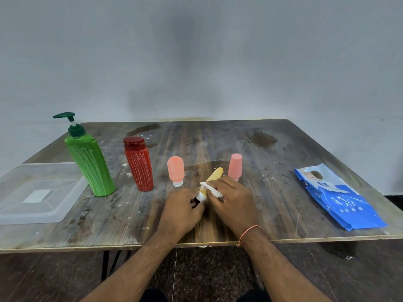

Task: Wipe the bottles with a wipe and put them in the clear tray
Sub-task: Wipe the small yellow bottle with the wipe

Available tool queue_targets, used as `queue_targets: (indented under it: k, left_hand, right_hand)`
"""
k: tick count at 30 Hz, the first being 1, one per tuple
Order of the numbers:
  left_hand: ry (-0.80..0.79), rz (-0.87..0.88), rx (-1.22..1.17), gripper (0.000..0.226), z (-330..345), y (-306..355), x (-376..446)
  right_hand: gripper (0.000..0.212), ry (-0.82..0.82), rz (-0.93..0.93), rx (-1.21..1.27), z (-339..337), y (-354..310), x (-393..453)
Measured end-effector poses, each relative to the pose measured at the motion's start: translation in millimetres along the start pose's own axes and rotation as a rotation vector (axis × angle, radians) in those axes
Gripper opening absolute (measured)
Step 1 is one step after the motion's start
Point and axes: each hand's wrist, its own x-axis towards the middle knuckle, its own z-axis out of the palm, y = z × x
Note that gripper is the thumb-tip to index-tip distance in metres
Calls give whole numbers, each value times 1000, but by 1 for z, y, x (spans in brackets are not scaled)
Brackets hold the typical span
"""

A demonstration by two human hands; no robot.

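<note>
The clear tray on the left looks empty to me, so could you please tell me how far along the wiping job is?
Nothing is finished: the clear tray holds no bottles. In hand: the left hand grips the yellow bottle by its cap end while the right hand rubs it with a white wipe. Left standing on the table: the green pump bottle, the red bottle and two pink bottles.

We see a worn wooden table (272, 153), its surface stained and scratched, standing against a plain grey wall (218, 51). Dark table legs (106, 264) show below the near edge. Beneath lies a dark speckled floor (207, 271).
</note>
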Motion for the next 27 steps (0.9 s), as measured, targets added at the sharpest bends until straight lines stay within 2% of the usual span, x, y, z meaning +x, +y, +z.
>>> queue_targets:
  k: [7,11,13,16,18,22,27]
  left_hand:
    - [-8,42,138,27,6,-4,0]
    - [15,47,112,8,2,1,0]
    - [33,43,71,7,-1,4,-1]
    - [38,-49,-4,9,-2,2,1]
    - [46,-138,-118,13,-2,-1,3]
    - [50,-199,-286,17,-3,-2,3]
    - [35,-226,-465,17,-5,-2,5]
  right_hand:
    - [17,85,81,-58,4,5,0]
    - [17,6,-15,-7,5,2,0]
    - [15,-3,-39,-18,5,-1,-1]
    - [7,48,75,50,1,-1,1]
    - [12,79,213,140,-4,-3,2]
    - [14,14,345,298,-5,-1,4]
    - [29,-41,439,511,0,9,6]
